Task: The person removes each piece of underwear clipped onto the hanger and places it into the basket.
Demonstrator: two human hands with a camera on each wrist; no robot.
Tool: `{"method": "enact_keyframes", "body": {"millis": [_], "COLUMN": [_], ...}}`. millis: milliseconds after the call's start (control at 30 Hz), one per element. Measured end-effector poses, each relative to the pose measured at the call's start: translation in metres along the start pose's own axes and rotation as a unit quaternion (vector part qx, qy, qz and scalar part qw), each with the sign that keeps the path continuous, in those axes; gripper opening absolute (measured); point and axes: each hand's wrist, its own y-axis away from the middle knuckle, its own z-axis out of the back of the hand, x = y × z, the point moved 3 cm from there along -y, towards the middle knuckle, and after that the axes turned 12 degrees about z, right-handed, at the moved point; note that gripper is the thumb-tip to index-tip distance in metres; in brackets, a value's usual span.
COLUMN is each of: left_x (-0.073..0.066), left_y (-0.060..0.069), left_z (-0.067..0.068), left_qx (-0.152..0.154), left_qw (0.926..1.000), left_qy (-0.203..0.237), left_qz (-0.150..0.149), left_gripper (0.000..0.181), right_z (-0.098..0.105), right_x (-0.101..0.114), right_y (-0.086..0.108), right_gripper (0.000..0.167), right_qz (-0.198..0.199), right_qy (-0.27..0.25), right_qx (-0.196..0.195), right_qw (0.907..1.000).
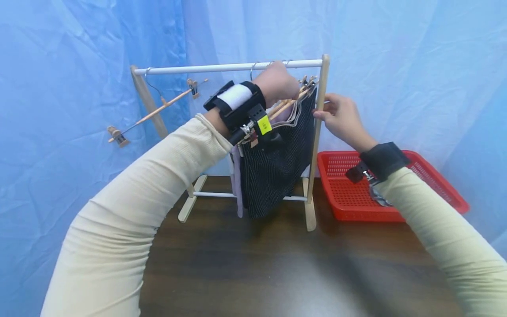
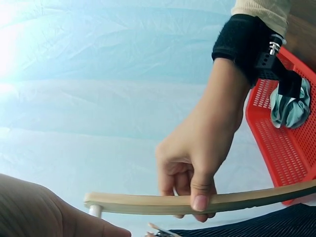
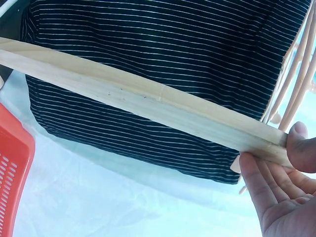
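Observation:
My left hand [image 1: 277, 83] is curled at the white rail [image 1: 222, 68] of a small clothes rack, over a clip hanger [image 1: 287, 105] near its right end; its fingertips are hidden. Dark pinstriped cloth [image 1: 273, 171] hangs there, with a lilac garment [image 1: 237, 176] behind it. My right hand [image 1: 342, 119] pinches the rack's right wooden post [image 1: 317, 132] below its top. In the right wrist view, thumb and fingers of the right hand [image 3: 291, 192] stand on opposite sides of that post. Only the edge of the left hand [image 2: 44, 212] shows in its own wrist view.
An unused clip hanger [image 1: 166, 105] hangs tilted at the rail's left end. Right of the rack stands a red basket [image 1: 366, 215] with grey-green cloth [image 2: 291, 106] in it. The rack's feet [image 1: 310, 215] rest on a dark wooden table [image 1: 253, 268]. Blue curtains [image 1: 396, 66] hang behind.

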Motion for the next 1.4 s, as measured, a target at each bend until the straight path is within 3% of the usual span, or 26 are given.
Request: {"method": "enact_keyframes", "body": {"millis": [133,233,633,900,1400], "left_x": [0.001,0.004,0.007,0.005,0.005], "left_y": [-0.007,-0.011,-0.023,-0.030,-0.037], "left_z": [-0.008,-0.012,-0.024,-0.024,-0.029], "left_qx": [-0.023,-0.031,-0.021,-0.057,-0.074], "left_qw": [0.9992,0.9990,0.9986,0.9896,0.9826], "left_qy": [-0.034,-0.031,-0.041,-0.132,-0.170], "left_qz": [0.001,-0.001,0.027,-0.009,-0.007], "left_gripper": [0.027,0.031,0.021,0.023,0.021], "right_z": [-0.003,-0.005,-0.005,-0.004,-0.002], "right_x": [0.001,0.001,-0.002,-0.002,-0.002], "right_y": [0.000,0.000,0.000,0.000,0.001], "right_gripper": [0.033,0.032,0.031,0.031,0.033], "right_qz": [0.005,0.006,-0.002,-0.006,-0.016], "right_qy": [-0.001,-0.005,-0.004,-0.003,-0.017], "right_qx": [-0.001,-0.002,-0.001,-0.001,-0.001], "right_qw": [1.0000,1.0000,1.0000,1.0000,0.9997]}}
